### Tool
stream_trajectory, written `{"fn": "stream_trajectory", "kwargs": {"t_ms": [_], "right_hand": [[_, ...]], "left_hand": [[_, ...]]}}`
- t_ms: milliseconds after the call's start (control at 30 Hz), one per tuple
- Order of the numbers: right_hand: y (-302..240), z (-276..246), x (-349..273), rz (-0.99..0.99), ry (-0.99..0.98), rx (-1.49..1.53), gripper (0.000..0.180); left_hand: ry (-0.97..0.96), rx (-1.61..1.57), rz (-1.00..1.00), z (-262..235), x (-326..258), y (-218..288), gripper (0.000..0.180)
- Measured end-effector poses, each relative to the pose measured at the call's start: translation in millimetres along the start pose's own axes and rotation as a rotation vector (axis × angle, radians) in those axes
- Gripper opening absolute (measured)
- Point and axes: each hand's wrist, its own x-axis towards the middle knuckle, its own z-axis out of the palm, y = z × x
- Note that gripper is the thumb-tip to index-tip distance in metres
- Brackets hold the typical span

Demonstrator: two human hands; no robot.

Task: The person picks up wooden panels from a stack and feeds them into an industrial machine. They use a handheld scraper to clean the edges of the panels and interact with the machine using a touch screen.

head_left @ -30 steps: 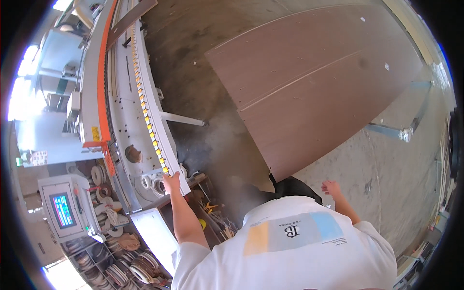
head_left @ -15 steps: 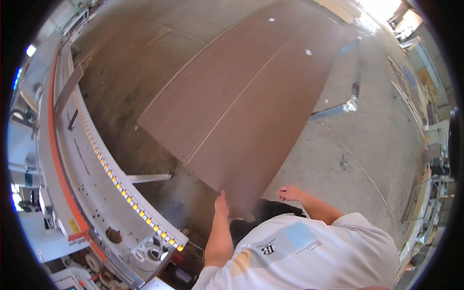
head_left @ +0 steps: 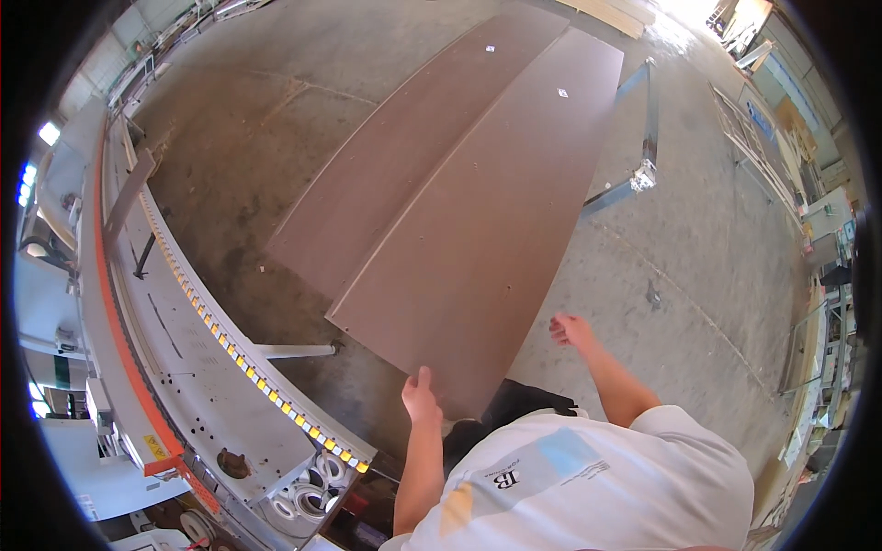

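Two long brown panels lie side by side in front of me, each with a small white label near its far end. My left hand (head_left: 421, 395) grips the near edge of the right-hand panel (head_left: 469, 248), thumb up and the other fingers partly hidden. That panel's long left edge stands a little above the left-hand panel (head_left: 358, 174), and its near end reaches closer to me. Off the panel's right side, over the concrete floor, my right hand (head_left: 571, 329) hangs apart from everything, fingers curled in loosely with nothing in them.
A long machine (head_left: 119, 321) with an orange strip and a row of yellow-and-white rollers (head_left: 276, 395) curves along my left. Its white support bar (head_left: 299, 351) juts toward the panels. Rolls of white banding (head_left: 308, 496) lie below. A metal frame (head_left: 648, 138) stands beyond the panels' right edge.
The right-hand panel has shifted left and its left edge has risen against the other panel, widening the step between them. My left hand moved with it; my right hand swung slightly outward and forward.
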Motion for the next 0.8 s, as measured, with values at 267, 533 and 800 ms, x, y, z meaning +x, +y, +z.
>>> {"fn": "stream_trajectory", "kwargs": {"t_ms": [267,533,800], "right_hand": [[-88,59,-3,-0.103,0.087,0.385,0.06],[-65,140,-19,-0.158,0.101,0.496,0.046],[96,245,-70,0.036,-0.024,-0.074,0.042]], "left_hand": [[0.072,-0.123,0.279,-111,-58,54,0.018],[0.256,-0.168,0.39,-305,-103,45,0.033],[0.529,-0.18,0.292,-466,-109,32,0.042]]}}
